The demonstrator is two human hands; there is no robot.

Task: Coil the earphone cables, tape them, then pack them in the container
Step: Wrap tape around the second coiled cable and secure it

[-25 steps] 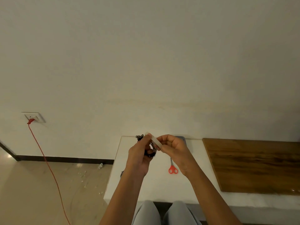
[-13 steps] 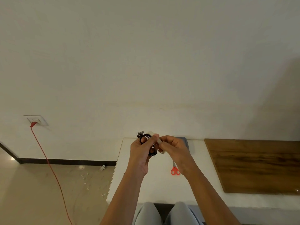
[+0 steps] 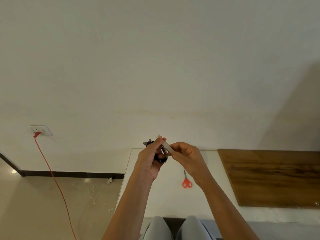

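My left hand [image 3: 150,159] grips a coiled black earphone cable [image 3: 160,159], raised above the white table [image 3: 166,196]. Its earbud ends [image 3: 147,142] stick out past my fingers at the top. My right hand [image 3: 186,154] pinches a strip of clear tape [image 3: 164,144] that runs up across the coil to my left fingertips. Most of the coil is hidden inside my left palm. The container is hidden behind my right hand.
Red-handled scissors [image 3: 186,181] lie on the table below my right wrist. A brown wooden board [image 3: 277,177] covers the table's right part. A red cord [image 3: 52,175] runs from a wall socket [image 3: 39,130] down across the floor at left. My knees [image 3: 173,227] are under the table's near edge.
The tape strip, pressed down against the coil half a second ago, is stretched out again between my two hands. My right hand has drawn slightly right of the coil.
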